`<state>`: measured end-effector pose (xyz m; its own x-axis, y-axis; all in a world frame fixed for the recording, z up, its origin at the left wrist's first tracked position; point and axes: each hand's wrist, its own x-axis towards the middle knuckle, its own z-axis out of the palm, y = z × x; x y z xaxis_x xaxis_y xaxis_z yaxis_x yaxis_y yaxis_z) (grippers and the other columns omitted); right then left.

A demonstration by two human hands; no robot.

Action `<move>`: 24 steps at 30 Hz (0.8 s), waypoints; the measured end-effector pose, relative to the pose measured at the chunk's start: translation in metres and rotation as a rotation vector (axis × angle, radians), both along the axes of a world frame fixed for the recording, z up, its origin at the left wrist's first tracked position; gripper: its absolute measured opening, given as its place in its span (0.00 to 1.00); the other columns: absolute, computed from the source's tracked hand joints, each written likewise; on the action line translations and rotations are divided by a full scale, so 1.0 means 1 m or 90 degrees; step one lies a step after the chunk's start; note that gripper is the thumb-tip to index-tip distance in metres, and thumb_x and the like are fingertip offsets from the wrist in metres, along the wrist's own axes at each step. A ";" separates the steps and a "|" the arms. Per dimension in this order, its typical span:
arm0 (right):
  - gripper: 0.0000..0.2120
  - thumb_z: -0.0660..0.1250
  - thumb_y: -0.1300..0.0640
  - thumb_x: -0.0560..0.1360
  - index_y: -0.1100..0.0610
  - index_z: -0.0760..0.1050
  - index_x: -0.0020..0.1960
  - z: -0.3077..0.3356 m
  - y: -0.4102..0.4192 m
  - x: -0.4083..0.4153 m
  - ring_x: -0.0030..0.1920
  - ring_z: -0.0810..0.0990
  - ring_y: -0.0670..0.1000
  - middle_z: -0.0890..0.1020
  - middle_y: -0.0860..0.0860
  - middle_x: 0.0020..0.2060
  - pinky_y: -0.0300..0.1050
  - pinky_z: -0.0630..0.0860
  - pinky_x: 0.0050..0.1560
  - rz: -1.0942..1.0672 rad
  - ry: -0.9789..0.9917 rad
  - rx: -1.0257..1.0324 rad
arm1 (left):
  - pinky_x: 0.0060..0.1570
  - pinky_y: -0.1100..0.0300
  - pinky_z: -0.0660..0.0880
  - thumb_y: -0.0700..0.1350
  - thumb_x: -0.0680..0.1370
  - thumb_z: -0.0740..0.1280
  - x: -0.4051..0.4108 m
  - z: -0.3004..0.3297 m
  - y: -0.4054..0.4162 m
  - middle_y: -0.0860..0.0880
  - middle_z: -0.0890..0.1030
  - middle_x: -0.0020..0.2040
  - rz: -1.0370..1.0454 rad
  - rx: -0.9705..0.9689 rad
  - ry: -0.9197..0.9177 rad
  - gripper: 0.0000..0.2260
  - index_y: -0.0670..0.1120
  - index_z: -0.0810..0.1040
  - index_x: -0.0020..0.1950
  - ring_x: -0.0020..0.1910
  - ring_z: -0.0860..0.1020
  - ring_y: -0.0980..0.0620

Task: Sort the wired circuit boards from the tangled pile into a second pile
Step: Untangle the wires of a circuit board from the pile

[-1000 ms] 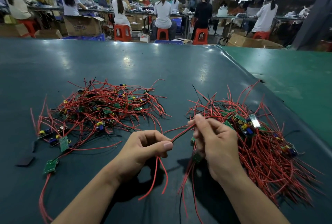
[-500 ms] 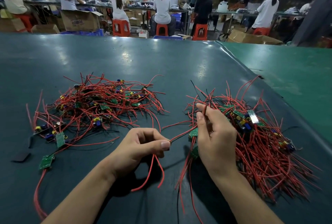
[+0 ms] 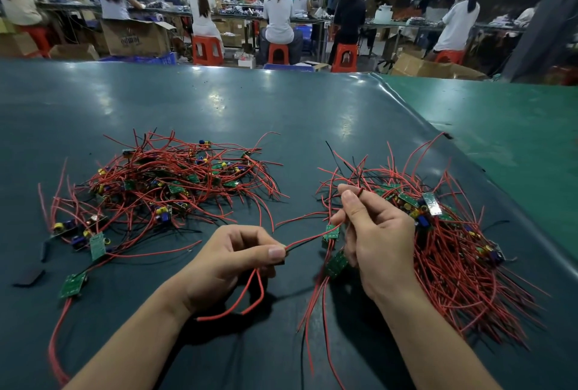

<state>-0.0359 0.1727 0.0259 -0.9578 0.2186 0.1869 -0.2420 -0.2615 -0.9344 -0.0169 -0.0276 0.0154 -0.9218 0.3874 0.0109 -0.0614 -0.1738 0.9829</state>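
Head view: left hand (image 3: 233, 260) pinched a red wire (image 3: 308, 238) running right to a small board (image 3: 331, 232) beside the right hand (image 3: 380, 241), which pinched another wire.

Dim workshop, orange stools (image 3: 207, 49), cardboard boxes (image 3: 137, 37).

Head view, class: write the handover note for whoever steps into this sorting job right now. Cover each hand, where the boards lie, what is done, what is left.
Left hand: pinches red wires running to a small green board between the hands.
Right hand: pinches a looped red wire above that board; a second board hangs beside its palm.
Left pile and right pile both lie on the dark mat, each holding many boards.
Done: two piles exist.
Left: free the held board and set it down; which pile is the sorted one cannot be told.
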 end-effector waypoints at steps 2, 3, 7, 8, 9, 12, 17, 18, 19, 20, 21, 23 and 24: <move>0.05 0.65 0.62 0.79 0.58 0.80 0.48 0.000 0.000 0.000 0.17 0.65 0.47 0.82 0.55 0.31 0.35 0.62 0.19 -0.025 0.006 -0.003 | 0.33 0.65 0.72 0.57 0.56 0.83 0.000 0.001 0.000 0.47 0.78 0.31 0.001 -0.005 -0.004 0.20 0.44 0.82 0.33 0.29 0.74 0.55; 0.05 0.65 0.62 0.80 0.58 0.80 0.48 0.000 0.000 0.001 0.18 0.66 0.47 0.83 0.56 0.33 0.35 0.63 0.19 -0.027 0.004 -0.012 | 0.33 0.65 0.72 0.58 0.56 0.83 0.000 0.001 -0.001 0.47 0.78 0.31 -0.001 -0.013 -0.004 0.20 0.44 0.82 0.33 0.29 0.74 0.54; 0.09 0.63 0.62 0.81 0.57 0.81 0.45 0.003 -0.001 0.002 0.18 0.63 0.45 0.79 0.54 0.28 0.33 0.59 0.19 0.030 0.000 -0.056 | 0.33 0.66 0.73 0.57 0.57 0.83 0.001 0.003 -0.002 0.48 0.79 0.31 -0.016 -0.036 -0.001 0.20 0.44 0.83 0.35 0.30 0.76 0.54; 0.11 0.63 0.61 0.81 0.56 0.81 0.44 0.003 -0.001 0.002 0.18 0.62 0.45 0.76 0.53 0.26 0.33 0.58 0.19 0.046 -0.007 -0.045 | 0.33 0.65 0.74 0.56 0.58 0.82 0.001 0.003 -0.003 0.47 0.79 0.31 -0.020 -0.040 -0.002 0.18 0.44 0.83 0.35 0.29 0.76 0.54; 0.11 0.63 0.61 0.81 0.56 0.81 0.43 0.004 0.000 0.002 0.17 0.61 0.45 0.75 0.53 0.25 0.33 0.58 0.19 0.052 -0.016 -0.017 | 0.33 0.65 0.74 0.53 0.59 0.81 0.001 0.003 -0.003 0.47 0.79 0.31 -0.023 -0.045 -0.004 0.15 0.44 0.83 0.35 0.29 0.76 0.54; 0.11 0.63 0.62 0.80 0.57 0.82 0.43 0.003 -0.002 0.004 0.18 0.62 0.45 0.72 0.51 0.22 0.33 0.58 0.19 0.031 -0.027 0.064 | 0.33 0.65 0.73 0.48 0.62 0.77 0.003 0.003 -0.002 0.46 0.79 0.32 -0.022 -0.051 -0.005 0.09 0.44 0.83 0.34 0.29 0.76 0.54; 0.08 0.63 0.64 0.79 0.61 0.81 0.46 0.008 0.002 0.004 0.19 0.65 0.44 0.80 0.53 0.30 0.34 0.63 0.19 0.026 -0.034 -0.099 | 0.33 0.66 0.73 0.48 0.63 0.75 0.001 0.003 -0.003 0.49 0.80 0.31 -0.005 -0.036 0.001 0.08 0.45 0.83 0.34 0.29 0.76 0.55; 0.07 0.63 0.64 0.78 0.62 0.80 0.46 0.009 0.004 0.003 0.20 0.65 0.43 0.80 0.53 0.31 0.33 0.63 0.19 0.053 -0.046 -0.159 | 0.33 0.65 0.72 0.49 0.63 0.76 0.001 0.002 -0.003 0.49 0.80 0.31 -0.005 -0.037 0.002 0.08 0.45 0.83 0.34 0.29 0.76 0.55; 0.07 0.63 0.63 0.76 0.63 0.80 0.46 0.011 0.006 0.003 0.19 0.65 0.43 0.79 0.52 0.30 0.33 0.63 0.19 0.082 -0.050 -0.196 | 0.33 0.65 0.72 0.49 0.63 0.76 0.000 0.002 -0.003 0.49 0.79 0.31 -0.006 -0.040 0.002 0.08 0.45 0.83 0.34 0.29 0.76 0.55; 0.07 0.64 0.61 0.74 0.63 0.80 0.46 0.013 0.006 0.003 0.19 0.64 0.43 0.77 0.52 0.29 0.32 0.62 0.18 0.105 -0.049 -0.209 | 0.33 0.65 0.72 0.49 0.63 0.76 0.000 0.001 -0.002 0.49 0.79 0.31 -0.007 -0.041 0.002 0.08 0.46 0.83 0.34 0.29 0.76 0.55; 0.08 0.64 0.60 0.73 0.63 0.80 0.46 0.014 0.006 0.005 0.19 0.63 0.42 0.75 0.51 0.28 0.32 0.61 0.18 0.123 -0.047 -0.208 | 0.33 0.65 0.72 0.49 0.63 0.75 0.000 0.000 -0.002 0.49 0.79 0.30 -0.009 -0.039 0.004 0.08 0.46 0.83 0.34 0.29 0.76 0.55; 0.09 0.64 0.59 0.71 0.63 0.79 0.46 0.016 0.005 0.006 0.18 0.60 0.42 0.72 0.50 0.25 0.31 0.60 0.17 0.136 -0.046 -0.190 | 0.33 0.65 0.73 0.48 0.63 0.75 -0.001 0.000 -0.003 0.49 0.79 0.30 -0.013 -0.030 0.007 0.07 0.46 0.83 0.33 0.29 0.76 0.55; 0.09 0.64 0.59 0.72 0.63 0.79 0.46 0.017 0.004 0.007 0.17 0.59 0.41 0.71 0.49 0.24 0.31 0.59 0.17 0.133 -0.046 -0.180 | 0.33 0.65 0.73 0.48 0.63 0.75 -0.001 0.000 -0.004 0.49 0.79 0.30 -0.016 -0.027 0.008 0.07 0.46 0.83 0.33 0.28 0.76 0.55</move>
<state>-0.0294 0.1766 0.0430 -0.9958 0.0500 0.0773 -0.0921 -0.5484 -0.8312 -0.0179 -0.0314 0.0150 -0.9118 0.4106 0.0055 -0.0528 -0.1306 0.9900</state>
